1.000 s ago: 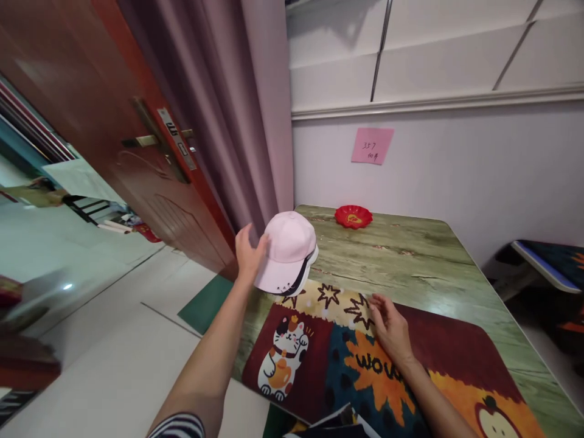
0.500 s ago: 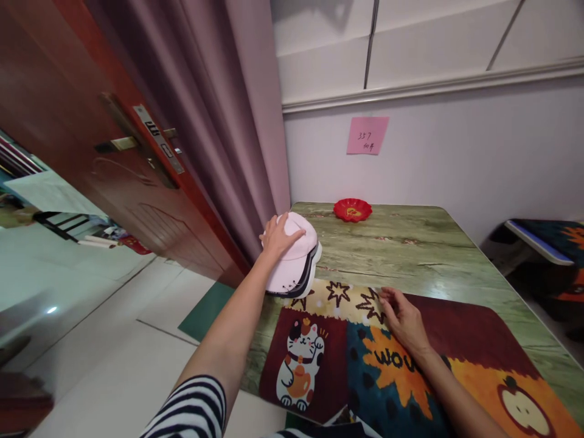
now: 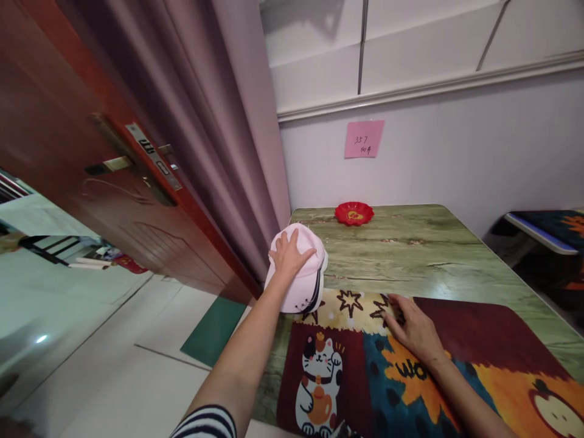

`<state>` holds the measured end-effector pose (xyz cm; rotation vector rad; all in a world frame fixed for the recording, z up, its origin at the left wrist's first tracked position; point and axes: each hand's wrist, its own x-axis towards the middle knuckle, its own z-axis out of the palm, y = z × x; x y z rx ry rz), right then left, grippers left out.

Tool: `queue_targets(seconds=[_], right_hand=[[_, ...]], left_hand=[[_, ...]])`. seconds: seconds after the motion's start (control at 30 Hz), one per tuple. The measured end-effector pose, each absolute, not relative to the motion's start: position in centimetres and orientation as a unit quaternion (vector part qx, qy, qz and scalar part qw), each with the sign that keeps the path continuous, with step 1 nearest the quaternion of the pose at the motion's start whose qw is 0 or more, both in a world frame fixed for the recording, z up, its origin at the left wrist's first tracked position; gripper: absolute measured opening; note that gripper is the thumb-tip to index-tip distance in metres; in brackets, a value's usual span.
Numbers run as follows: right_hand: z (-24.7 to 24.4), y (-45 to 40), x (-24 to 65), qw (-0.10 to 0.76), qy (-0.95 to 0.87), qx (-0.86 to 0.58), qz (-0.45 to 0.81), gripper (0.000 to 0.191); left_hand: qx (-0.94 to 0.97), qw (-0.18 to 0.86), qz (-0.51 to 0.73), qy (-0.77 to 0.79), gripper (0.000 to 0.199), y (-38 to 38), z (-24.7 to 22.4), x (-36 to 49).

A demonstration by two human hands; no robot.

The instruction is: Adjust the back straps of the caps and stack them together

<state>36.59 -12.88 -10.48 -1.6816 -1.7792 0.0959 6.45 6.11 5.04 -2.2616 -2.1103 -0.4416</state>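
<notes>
My left hand (image 3: 291, 255) rests with spread fingers on the crown of a pale pink baseball cap (image 3: 296, 291). The cap sits on top of a stack of caps at the table's left side, its brim toward me. A dark brim edge and a white edge show beneath it; the lower caps are mostly hidden. Over on the right, my right hand (image 3: 415, 325) lies fairly flat on the colourful mat (image 3: 483, 328), fingers stretched and holding nothing. Stars, a cat and an orange splash are printed on the mat.
The wood-patterned table (image 3: 387, 261) bears a red scalloped dish (image 3: 354, 214) near the wall. A pink paper note (image 3: 364, 139) is stuck above it. Left of the table hang a mauve curtain (image 3: 228, 121) and a brown door (image 3: 150, 243). Another table (image 3: 542, 234) stands at the far right.
The view has shifted slightly. The caps look more closely lined up under my left hand, with less dark brim showing. My right hand's bent fingers have straightened and flattened onto the mat.
</notes>
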Motion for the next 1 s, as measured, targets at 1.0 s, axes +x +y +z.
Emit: queue_targets(seconds=[1.0], right_hand=[[-9.7, -12.5, 36.8, 0.346, -0.677, -0.648, 0.054, 0.046]], left_hand=[[-0.594, -0.088, -0.234, -0.765, 0.125, 1.6, 4.3, 7.4]])
